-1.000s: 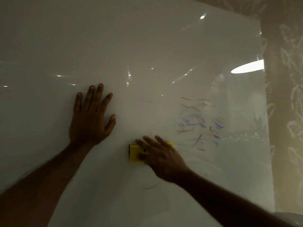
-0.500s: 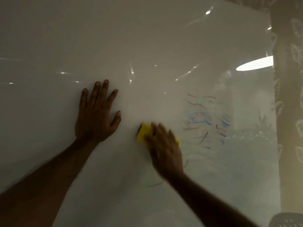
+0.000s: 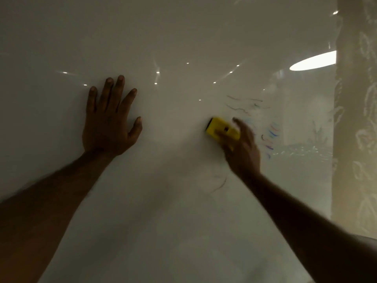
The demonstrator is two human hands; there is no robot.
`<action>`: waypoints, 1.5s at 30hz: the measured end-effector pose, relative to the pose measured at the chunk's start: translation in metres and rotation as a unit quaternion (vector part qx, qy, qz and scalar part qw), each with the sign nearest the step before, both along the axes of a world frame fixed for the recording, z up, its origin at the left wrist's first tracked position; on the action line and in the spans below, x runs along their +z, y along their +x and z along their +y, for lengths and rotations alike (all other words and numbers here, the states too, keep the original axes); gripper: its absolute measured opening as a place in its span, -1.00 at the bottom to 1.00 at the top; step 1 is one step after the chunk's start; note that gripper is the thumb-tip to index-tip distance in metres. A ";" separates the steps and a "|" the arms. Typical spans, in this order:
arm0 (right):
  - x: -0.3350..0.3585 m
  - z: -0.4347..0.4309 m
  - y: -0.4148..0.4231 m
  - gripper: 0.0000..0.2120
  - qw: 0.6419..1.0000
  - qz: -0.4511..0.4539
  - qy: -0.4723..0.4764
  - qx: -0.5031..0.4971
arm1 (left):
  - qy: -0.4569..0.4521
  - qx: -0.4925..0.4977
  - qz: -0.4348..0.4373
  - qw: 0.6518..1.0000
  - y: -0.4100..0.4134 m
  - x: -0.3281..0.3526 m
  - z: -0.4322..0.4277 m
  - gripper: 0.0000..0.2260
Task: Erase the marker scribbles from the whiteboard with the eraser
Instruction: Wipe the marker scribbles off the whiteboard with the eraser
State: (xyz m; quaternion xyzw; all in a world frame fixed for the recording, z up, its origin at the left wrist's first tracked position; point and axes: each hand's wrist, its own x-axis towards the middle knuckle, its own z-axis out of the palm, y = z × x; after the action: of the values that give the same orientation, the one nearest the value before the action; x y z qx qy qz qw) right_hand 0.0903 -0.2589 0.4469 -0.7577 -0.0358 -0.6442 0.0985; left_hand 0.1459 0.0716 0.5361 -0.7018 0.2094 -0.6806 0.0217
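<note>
A glossy whiteboard (image 3: 183,37) fills most of the view. My right hand (image 3: 242,150) presses a yellow eraser (image 3: 218,128) flat against it, blurred by motion. Thin red, blue and dark marker scribbles (image 3: 269,133) lie just right of the eraser, with more faint lines (image 3: 244,105) above it. One dark curved stroke (image 3: 221,183) sits below my right wrist. My left hand (image 3: 108,123) rests flat on the board with fingers spread, well left of the eraser, holding nothing.
The board's right edge (image 3: 334,139) meets a beige wall with a pale leaf pattern (image 3: 359,119). A bright oval lamp reflection (image 3: 314,61) and small light spots shine on the upper board.
My right hand has slid the eraser up and to the right, into the left part of the scribbles; blue marks there have faded. My left hand has stayed flat on the board.
</note>
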 end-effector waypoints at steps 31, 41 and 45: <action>-0.140 0.020 0.008 -0.67 0.999 0.021 0.028 0.021 | 0.014 -0.031 -0.027 0.999 0.003 -0.001 -0.001 -0.38; -0.084 -0.013 0.000 -0.57 0.994 0.010 -0.105 0.033 | 0.015 -0.026 -0.019 0.999 0.004 -0.001 0.001 -0.37; 0.063 -0.040 0.008 -0.47 0.999 -0.009 -0.003 -0.040 | 0.017 -0.031 -0.018 0.999 0.004 -0.001 0.000 -0.37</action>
State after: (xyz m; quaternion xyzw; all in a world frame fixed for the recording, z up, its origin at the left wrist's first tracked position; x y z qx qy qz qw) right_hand 0.0985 -0.2992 0.5099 -0.7530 -0.0080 -0.6542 0.0701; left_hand 0.1501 0.0716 0.5351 -0.6819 0.2423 -0.6899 0.0167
